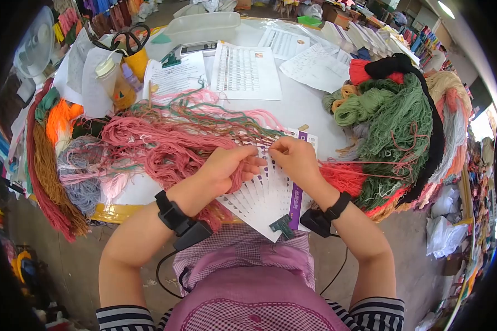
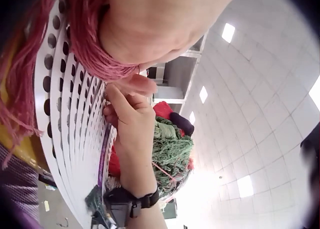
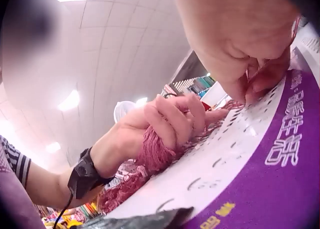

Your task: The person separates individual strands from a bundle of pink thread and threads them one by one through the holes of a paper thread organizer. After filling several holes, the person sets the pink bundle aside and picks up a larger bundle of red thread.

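A fan of white cards [image 1: 259,201] with rows of holes lies at the table's front edge, held by a dark green clip [image 1: 282,225]; a purple-edged card [image 1: 296,201] is at its right. The left hand [image 1: 223,168] has its fingers curled round a pink yarn hank [image 3: 156,151] over the cards' left side. Close beside it, the right hand [image 1: 297,161] pinches a pink strand at the cards' upper holes; its fingertips are partly hidden in the right wrist view. Multicoloured strands [image 1: 243,126] run from the holes leftward.
Piled pink yarn [image 1: 149,143] lies left, with grey and brown hanks beyond. Green yarn [image 1: 397,127], red yarn [image 1: 345,177] and black yarn lie right. Behind are printed sheets [image 1: 246,71], a clear tray [image 1: 204,27], a bottle [image 1: 116,85] and scissors in a yellow cup [image 1: 136,63].
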The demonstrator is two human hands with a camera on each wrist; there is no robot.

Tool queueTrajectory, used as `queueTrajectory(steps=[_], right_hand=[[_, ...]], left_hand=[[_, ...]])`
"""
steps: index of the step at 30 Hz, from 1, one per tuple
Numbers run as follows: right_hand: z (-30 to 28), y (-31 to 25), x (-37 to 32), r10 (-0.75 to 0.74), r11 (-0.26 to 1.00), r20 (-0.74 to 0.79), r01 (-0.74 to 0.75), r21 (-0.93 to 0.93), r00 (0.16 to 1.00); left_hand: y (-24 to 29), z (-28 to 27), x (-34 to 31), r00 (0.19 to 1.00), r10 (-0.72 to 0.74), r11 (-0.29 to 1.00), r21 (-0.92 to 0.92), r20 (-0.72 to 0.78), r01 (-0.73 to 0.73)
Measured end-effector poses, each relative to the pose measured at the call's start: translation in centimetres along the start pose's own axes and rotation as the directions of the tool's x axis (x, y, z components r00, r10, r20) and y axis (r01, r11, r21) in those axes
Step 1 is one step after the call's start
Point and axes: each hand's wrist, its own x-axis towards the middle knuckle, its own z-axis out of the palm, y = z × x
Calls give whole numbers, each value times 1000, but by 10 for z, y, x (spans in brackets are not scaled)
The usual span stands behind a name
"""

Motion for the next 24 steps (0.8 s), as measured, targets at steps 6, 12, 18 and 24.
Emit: queueTrajectory(steps=[6,12,18,24], right_hand=[[-1,-14,-6,1,1000,46,0,-13,999],[0,-13,-4,50,969,92,-70,237,995],[-2,-15,-5,59,988,103,-73,139,993],[2,-13,-3,65,995,79,-70,65,995]], left_hand=[[-5,-5,13,971,236,934,266,35,-237],[-2,0,23,974,224,859,474,-11,-192],[8,-27,9,951,303,853,426,62,-300],[32,-20,-10,936,163,986,-95,312,-140]])
